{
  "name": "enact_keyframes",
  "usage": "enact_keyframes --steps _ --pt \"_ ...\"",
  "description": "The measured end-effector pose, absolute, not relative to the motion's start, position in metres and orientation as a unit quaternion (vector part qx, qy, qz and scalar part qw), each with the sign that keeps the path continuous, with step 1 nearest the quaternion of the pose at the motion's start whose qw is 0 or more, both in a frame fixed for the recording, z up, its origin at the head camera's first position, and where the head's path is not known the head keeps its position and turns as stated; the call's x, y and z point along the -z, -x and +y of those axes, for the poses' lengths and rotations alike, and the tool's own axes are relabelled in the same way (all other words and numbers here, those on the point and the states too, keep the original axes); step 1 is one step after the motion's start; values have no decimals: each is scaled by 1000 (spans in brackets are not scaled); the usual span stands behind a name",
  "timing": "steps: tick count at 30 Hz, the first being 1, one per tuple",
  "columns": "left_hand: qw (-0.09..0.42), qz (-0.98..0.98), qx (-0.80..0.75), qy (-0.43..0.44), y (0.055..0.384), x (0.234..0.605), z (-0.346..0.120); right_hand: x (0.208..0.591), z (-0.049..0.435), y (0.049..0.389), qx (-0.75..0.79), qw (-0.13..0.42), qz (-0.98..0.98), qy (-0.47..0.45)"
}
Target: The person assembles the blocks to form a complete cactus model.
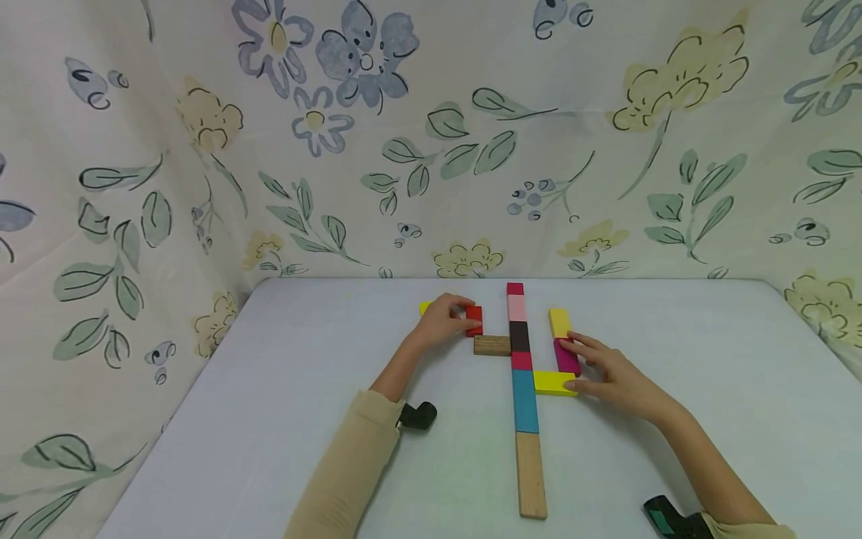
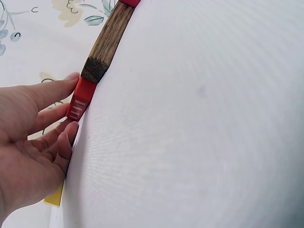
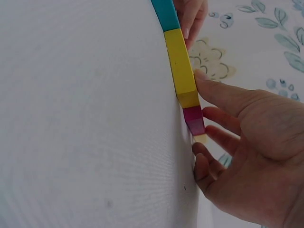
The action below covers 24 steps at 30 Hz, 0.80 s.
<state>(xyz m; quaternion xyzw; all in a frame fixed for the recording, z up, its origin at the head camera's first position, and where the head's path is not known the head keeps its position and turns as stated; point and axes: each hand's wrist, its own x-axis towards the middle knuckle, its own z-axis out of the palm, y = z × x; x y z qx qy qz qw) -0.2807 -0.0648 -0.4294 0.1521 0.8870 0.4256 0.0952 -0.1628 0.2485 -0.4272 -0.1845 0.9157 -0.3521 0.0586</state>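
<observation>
My left hand [image 1: 443,320] pinches a small red block [image 1: 474,329] between thumb and fingers. That block stands at the outer end of a brown wooden block [image 1: 492,345]. In the left wrist view the thumb lies by the red block's [image 2: 81,97] near end. On the other side my right hand [image 1: 616,378] has its fingers extended. Its thumb touches the end of a yellow block [image 1: 554,383], while a fingertip rests at a magenta block [image 1: 567,358]. Beyond the magenta one sits another yellow block [image 1: 559,323].
A long row of blocks runs down the middle: red, pink [image 1: 516,308], black [image 1: 520,337], red, blue [image 1: 525,402] and a light wooden one [image 1: 531,475]. A further yellow block [image 1: 424,308] is partly hidden behind the left hand. Floral cloth [image 1: 471,187] borders the white table [image 1: 269,419].
</observation>
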Motion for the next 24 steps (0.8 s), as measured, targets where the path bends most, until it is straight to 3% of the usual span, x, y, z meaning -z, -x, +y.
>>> enact_keyframes --steps 24 --pt "103 872 -456 -143 278 425 -70 428 249 163 341 51 920 186"
